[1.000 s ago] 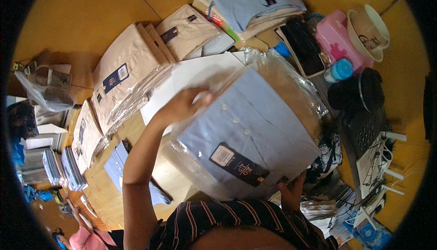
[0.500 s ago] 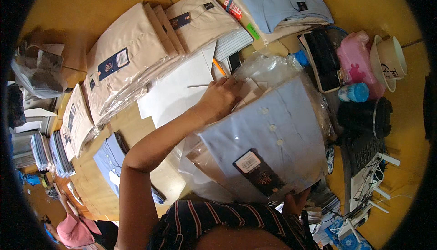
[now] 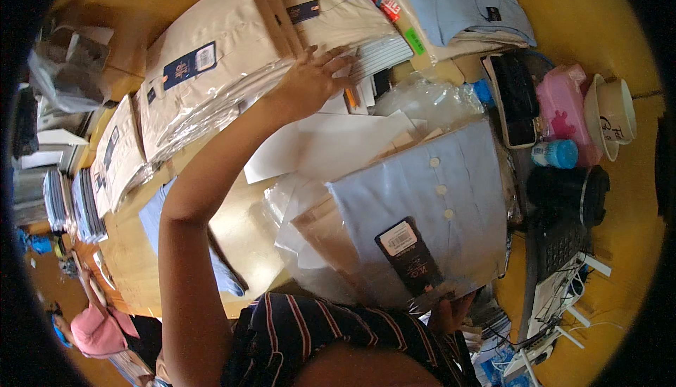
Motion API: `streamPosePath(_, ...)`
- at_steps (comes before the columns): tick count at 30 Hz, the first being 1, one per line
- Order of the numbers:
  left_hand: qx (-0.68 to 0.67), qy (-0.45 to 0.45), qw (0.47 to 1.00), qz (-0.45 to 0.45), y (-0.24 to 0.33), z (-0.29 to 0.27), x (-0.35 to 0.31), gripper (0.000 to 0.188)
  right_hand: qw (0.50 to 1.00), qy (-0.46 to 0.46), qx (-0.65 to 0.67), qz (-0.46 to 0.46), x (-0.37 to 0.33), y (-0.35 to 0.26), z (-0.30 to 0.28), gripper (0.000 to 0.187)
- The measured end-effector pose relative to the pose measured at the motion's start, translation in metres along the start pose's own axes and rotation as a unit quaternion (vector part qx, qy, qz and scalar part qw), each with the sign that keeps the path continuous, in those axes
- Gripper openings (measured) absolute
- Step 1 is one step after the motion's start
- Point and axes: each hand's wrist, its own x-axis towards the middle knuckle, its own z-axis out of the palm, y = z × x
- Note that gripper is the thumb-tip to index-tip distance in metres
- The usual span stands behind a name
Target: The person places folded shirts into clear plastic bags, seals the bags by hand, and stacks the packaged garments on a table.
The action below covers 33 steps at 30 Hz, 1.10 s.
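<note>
My left hand [image 3: 313,83] reaches far across the table, its fingers spread over the near edge of a stack of thin white-edged booklets or sheets [image 3: 380,56], beside the packed beige shirts [image 3: 232,28]. An orange pencil or pen [image 3: 350,100] lies just under it. At the front, my right hand [image 3: 451,312] grips the lower edge of a folded light blue shirt [image 3: 415,197] with a dark tag. Beneath this shirt, beige folded shirts [image 3: 324,228] in clear plastic stick out to the left. White paper [image 3: 303,146] lies between the shirts and my left forearm.
On the right stand a phone or dark case [image 3: 514,102], a pink box [image 3: 563,109], cream cups [image 3: 612,109], a blue-capped jar [image 3: 556,154], a black mug [image 3: 570,193], a keyboard [image 3: 556,246] and a white router [image 3: 546,309]. A person in pink [image 3: 95,331] is at far left.
My left hand has moved away from the blue shirt's far edge, up and left to the white-edged stack, with its fingers now spread. My right hand stays at the shirt's lower edge.
</note>
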Motion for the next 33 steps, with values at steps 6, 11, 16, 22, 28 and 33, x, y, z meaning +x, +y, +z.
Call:
streamPosePath(6,-0.050,-0.007,0.999,-0.015,0.005,-0.027,-0.041,0.049,0.999,0.023,-0.043,0.016,-0.006,-0.002,-0.003,0.080)
streamPosePath(11,-0.116,-0.070,0.978,-0.159,0.044,-0.030,-0.115,0.061,0.999,-0.009,-0.027,0.046,0.000,0.015,-0.022,0.080)
streamPosePath(16,-0.106,-0.017,0.977,-0.182,0.057,-0.018,-0.145,0.061,0.996,0.028,-0.037,0.083,-0.001,-0.014,0.003,0.076)
streamPosePath(22,-0.126,0.191,0.956,-0.184,0.015,-0.018,-0.140,0.038,0.996,-0.005,0.044,0.080,0.002,-0.024,0.003,0.071)
streamPosePath(28,-0.128,0.145,0.939,-0.283,-0.016,-0.071,-0.111,0.040,0.996,-0.029,0.049,0.071,0.000,-0.026,0.012,0.059)
streamPosePath(33,0.057,0.152,0.985,-0.052,0.038,-0.012,-0.135,0.058,0.996,-0.023,0.064,0.064,-0.003,-0.026,0.015,0.054)
